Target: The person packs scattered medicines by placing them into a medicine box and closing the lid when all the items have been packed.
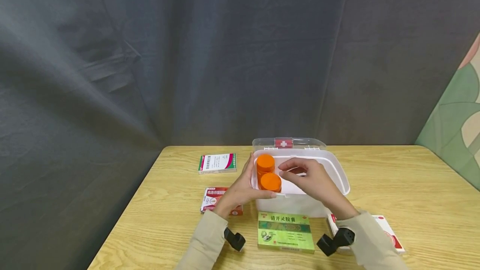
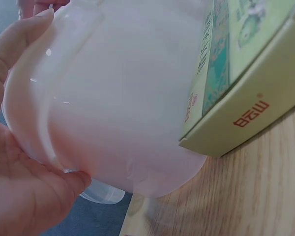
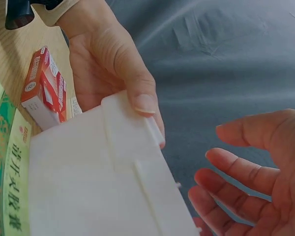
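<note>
A white plastic first-aid box (image 1: 300, 205) stands with its clear lid (image 1: 300, 141) swung back. My left hand (image 1: 240, 186) grips the box's left end, thumb along the front rim and fingers round the side; the left wrist view shows this hand (image 2: 29, 162) against the translucent wall. Two orange-capped bottles stand at the left inside: a rear bottle (image 1: 266, 161) and a front bottle (image 1: 271, 183). Over the box's middle, right of the bottles, my right hand (image 1: 313, 178) holds nothing. In the right wrist view its fingers (image 3: 241, 196) are spread and loosely bent.
A green medicine carton (image 1: 286, 232) lies right before the box. To the left are a red-and-white carton (image 1: 213, 199) and, farther back, a white-and-green carton (image 1: 218, 163). Another white-and-red carton (image 1: 391, 232) lies partly under the right forearm. A dark curtain (image 1: 240, 61) hangs behind the table.
</note>
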`<state>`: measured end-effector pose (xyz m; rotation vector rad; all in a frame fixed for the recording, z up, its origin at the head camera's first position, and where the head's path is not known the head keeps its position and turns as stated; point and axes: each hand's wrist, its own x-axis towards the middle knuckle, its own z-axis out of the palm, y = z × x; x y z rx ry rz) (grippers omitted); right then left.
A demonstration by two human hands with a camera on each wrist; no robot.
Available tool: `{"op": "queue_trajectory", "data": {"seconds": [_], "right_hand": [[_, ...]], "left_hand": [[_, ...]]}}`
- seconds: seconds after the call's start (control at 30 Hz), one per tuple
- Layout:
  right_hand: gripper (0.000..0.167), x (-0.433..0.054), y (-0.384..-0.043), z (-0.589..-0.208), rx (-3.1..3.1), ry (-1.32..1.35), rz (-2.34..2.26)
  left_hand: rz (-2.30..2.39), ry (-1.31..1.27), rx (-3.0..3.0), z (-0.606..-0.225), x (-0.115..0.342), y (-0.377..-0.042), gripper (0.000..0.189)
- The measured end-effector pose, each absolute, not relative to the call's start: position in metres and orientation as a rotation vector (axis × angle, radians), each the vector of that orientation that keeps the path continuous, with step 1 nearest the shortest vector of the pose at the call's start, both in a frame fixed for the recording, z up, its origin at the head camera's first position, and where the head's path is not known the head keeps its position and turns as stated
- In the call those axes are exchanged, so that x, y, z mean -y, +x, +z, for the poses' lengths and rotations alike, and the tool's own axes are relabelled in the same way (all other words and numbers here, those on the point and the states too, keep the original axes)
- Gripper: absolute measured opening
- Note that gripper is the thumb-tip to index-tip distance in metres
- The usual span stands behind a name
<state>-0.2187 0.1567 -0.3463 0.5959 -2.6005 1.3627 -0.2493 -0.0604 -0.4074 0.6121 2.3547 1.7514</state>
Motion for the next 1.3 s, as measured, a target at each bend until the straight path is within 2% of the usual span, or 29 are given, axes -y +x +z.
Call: {"op": "queue_trajectory", "data": {"seconds": [0.7,1.1,1.3], "right_hand": [[0.028,-0.192,-0.202,-0.347,2.384,0.589,1.374],[0.028,-0.221,-0.186,-0.345,2.423,0.407,1.234],[0.033,-0.239,-0.18,-0.349,2.429,0.327,1.199]], "left_hand": [[1.759,0.608,-2.354,-0.407,0.059,-0.249,0.122],[1.751,0.614,-2.36,-0.408,0.06,-0.25,0.122],[1.741,0.605,-2.363,-0.41,0.06,-0.252,0.122]]}}
